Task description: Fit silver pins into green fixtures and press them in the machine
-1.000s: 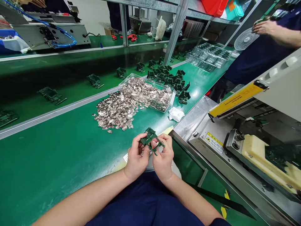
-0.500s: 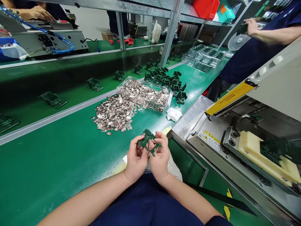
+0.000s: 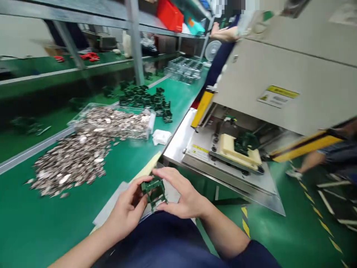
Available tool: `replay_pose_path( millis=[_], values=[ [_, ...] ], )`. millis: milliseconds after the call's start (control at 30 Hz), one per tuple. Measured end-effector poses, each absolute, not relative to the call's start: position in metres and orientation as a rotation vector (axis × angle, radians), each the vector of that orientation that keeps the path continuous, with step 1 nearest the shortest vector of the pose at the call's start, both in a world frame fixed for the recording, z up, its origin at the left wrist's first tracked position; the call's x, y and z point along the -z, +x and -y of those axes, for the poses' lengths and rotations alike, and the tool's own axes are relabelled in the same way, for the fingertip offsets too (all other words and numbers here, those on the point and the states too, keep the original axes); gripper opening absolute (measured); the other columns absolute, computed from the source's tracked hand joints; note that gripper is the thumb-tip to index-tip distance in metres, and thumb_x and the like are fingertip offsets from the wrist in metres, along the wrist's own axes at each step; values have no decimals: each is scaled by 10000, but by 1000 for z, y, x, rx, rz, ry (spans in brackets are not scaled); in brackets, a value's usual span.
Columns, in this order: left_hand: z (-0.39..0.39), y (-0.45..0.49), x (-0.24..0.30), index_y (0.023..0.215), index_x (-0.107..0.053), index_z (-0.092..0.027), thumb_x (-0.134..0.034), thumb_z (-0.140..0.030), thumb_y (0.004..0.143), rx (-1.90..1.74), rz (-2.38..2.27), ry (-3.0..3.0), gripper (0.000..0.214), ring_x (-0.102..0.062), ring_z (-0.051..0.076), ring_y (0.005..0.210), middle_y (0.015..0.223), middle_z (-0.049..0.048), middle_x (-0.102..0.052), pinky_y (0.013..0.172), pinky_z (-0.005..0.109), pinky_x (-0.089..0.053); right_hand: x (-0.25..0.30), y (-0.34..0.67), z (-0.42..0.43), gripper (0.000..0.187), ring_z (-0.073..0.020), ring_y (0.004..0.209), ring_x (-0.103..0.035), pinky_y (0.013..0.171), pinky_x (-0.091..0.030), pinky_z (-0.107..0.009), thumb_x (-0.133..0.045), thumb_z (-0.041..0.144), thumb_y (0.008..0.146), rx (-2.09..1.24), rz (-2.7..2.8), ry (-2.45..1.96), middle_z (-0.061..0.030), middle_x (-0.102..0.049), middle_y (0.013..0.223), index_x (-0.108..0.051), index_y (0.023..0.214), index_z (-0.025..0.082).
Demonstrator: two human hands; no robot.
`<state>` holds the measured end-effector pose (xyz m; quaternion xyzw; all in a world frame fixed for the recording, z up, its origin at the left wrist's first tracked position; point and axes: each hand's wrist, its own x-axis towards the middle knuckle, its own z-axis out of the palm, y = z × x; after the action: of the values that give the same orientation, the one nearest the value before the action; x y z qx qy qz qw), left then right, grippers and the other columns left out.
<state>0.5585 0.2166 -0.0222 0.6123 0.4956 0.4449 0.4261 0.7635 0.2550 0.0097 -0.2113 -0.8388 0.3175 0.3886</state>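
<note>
board (image 3: 154, 191) | we hold it just left of the machine (image 3: 264, 93) | left hand (image 3: 125, 212), right hand (image 3: 181, 195): fingers curled closed on its edges | we grip edges only, keeping it steady | clips (image 3: 72, 163) well left of machine

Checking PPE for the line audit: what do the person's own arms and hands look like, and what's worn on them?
The left hand and right hand are bare: no gloves, and no ring, watch or wrist strap shows. Both forearms are bare too, with no cables or markings. A dark navy short sleeve ends above the right forearm; the left sleeve is out of view.
</note>
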Motion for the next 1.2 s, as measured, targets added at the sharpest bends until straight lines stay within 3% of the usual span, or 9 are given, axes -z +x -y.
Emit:
replay_pose_path(
  millis=[133,233,400,500,633,767,900,1067,1200],
  values=[
    [-247,601,-7,1276,-550,-273,-594,-249,853,-813,-882,1781,426,-589,143,577,737,8,-646,500,213,-501,-25,830,-232,644,-279,1154,-564,1032,-441,-447,-767,432,807,-754,1997,-745,-95,-608,1246,-485,1361,267],
    [-282,651,-32,1327,-512,-264,-661,-255,816,-759,-672,1856,533,-686,204,834,1015,77,-709,754,310,-588,-20,887,-206,613,-312,1147,-569,997,-466,-475,-777,462,787,-604,1604,-1040,-119,-595,1238,-525,1309,265],
    [-350,751,-60,1243,-583,-215,-763,-317,712,-991,-569,2024,570,-554,323,1236,1316,138,-596,1064,491,-440,-15,969,-187,662,-319,1246,-501,1037,-426,-493,-785,368,772,-94,904,-1242,-151,-532,1317,-483,1338,206],
    [-380,806,-64,1273,-565,-172,-823,-333,623,-922,-599,2048,717,-501,380,1285,1355,189,-557,1083,542,-398,-23,997,-197,666,-313,1265,-485,1056,-405,-492,-795,356,747,-74,915,-1249,-153,-527,1334,-491,1318,197],
    [-394,839,-64,1271,-570,-154,-842,-325,597,-840,-601,1915,746,-630,350,1096,1139,186,-669,953,524,-504,-40,1015,-228,655,-291,1231,-518,1023,-440,-445,-767,405,769,-146,1068,-1274,-156,-553,1310,-478,1316,190],
    [-386,803,-68,1220,-605,-157,-835,-318,611,-995,-647,1709,671,-669,240,964,1000,109,-678,914,422,-551,-53,1020,-266,660,-286,1183,-551,975,-466,-430,-757,422,753,-235,1276,-1400,-133,-596,1253,-491,1316,201],
    [-369,715,-60,1130,-669,-190,-837,-377,592,-980,-860,1670,595,-668,257,996,998,93,-683,930,431,-556,-60,1015,-292,604,-286,1105,-600,983,-450,-474,-747,382,746,-360,1531,-1517,-101,-655,1162,-530,1283,213],
    [-347,628,-27,1098,-698,-246,-858,-375,557,-696,-1030,1590,578,-633,319,1127,1151,90,-685,1011,488,-483,-61,1007,-300,596,-305,1176,-574,1011,-431,-495,-701,419,798,-455,1671,-1574,-108,-647,1203,-516,1330,226],
    [-341,623,12,1069,-702,-236,-852,-424,553,-633,-940,1548,570,-627,330,1140,1411,114,-528,1019,494,-473,-42,1012,-284,689,-305,1310,-450,1085,-336,-523,-641,487,836,-206,1580,-1613,-137,-504,1399,-421,1431,219]
  ],
)
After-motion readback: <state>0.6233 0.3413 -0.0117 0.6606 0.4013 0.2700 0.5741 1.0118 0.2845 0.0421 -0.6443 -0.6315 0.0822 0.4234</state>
